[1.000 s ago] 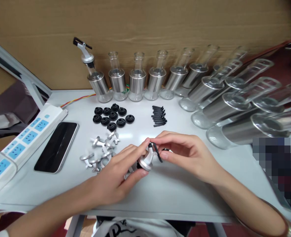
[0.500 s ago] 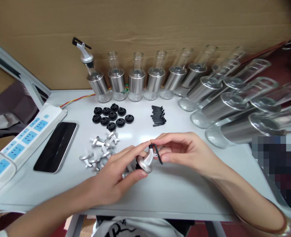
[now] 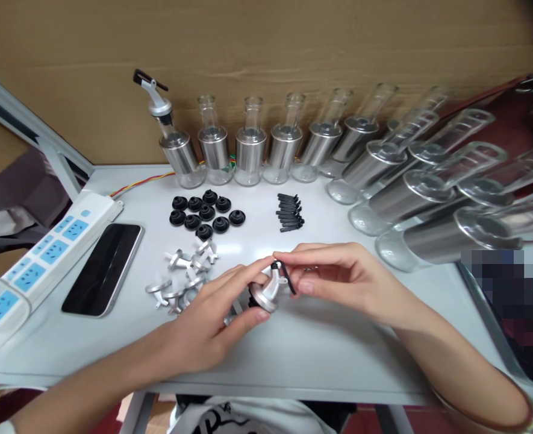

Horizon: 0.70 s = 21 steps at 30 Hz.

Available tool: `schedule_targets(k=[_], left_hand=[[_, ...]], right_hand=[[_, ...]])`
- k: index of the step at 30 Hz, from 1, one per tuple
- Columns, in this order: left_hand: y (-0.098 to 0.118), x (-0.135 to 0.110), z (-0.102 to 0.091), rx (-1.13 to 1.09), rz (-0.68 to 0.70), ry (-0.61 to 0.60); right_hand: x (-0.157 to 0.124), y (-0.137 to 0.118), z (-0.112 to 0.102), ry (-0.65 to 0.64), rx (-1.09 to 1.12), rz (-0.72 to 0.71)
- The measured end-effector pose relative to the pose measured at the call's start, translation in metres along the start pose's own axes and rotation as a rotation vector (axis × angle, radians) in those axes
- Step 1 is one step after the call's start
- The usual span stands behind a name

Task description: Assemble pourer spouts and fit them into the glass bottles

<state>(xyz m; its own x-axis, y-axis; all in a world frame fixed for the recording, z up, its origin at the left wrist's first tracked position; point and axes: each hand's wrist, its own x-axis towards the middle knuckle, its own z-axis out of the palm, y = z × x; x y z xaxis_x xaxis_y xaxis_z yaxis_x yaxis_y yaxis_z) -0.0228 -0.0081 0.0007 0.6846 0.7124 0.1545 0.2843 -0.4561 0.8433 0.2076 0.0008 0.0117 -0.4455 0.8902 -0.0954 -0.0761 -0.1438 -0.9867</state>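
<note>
My left hand [image 3: 214,313] grips a silver bottle pourer [image 3: 265,295] by its round base, thumb below and fingers behind. A black stopper shows in part on the pourer's underside. Fitted at the spout's tip is a black flap lever [image 3: 286,277], slanting down beside the spout. My right hand [image 3: 338,274] has its index fingertip at the top of this lever and its thumb close to the lower end, closed around it. Left of my hands lie several loose silver spouts [image 3: 176,260], partly hidden by my left hand.
Several black stoppers [image 3: 206,212] and a row of black levers [image 3: 289,212] lie mid-table. Glass bottles with steel sleeves [image 3: 250,147] line the back and right; the leftmost bottle [image 3: 176,154] carries a pourer. A phone [image 3: 102,269] and a power strip [image 3: 44,256] lie left.
The lever's lower end has shifted slightly up and left, closer to the spout. My right thumb and fingers have moved a little; my left hand keeps its hold on the pourer.
</note>
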Motion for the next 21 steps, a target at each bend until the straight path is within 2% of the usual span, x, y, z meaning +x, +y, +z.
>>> schedule_targets(k=[4, 8, 15, 21], left_hand=[[0.0015, -0.0002, -0.0004, 0.004, -0.017, -0.015], [0.0017, -0.0007, -0.0012, 0.025, -0.022, 0.003], [0.0041, -0.0002, -0.0006, 0.051, -0.033, 0.016], [0.0048, 0.0000, 0.0004, 0.065, -0.014, 0.023]], right_hand=[[0.0020, 0.0011, -0.0022, -0.035, 0.023, 0.027], [0.0035, 0.0049, -0.0019, -0.017, 0.022, 0.017], [0.0023, 0.0071, -0.0009, -0.040, 0.121, 0.116], [0.0030, 0.0054, -0.0009, -0.062, 0.146, 0.083]])
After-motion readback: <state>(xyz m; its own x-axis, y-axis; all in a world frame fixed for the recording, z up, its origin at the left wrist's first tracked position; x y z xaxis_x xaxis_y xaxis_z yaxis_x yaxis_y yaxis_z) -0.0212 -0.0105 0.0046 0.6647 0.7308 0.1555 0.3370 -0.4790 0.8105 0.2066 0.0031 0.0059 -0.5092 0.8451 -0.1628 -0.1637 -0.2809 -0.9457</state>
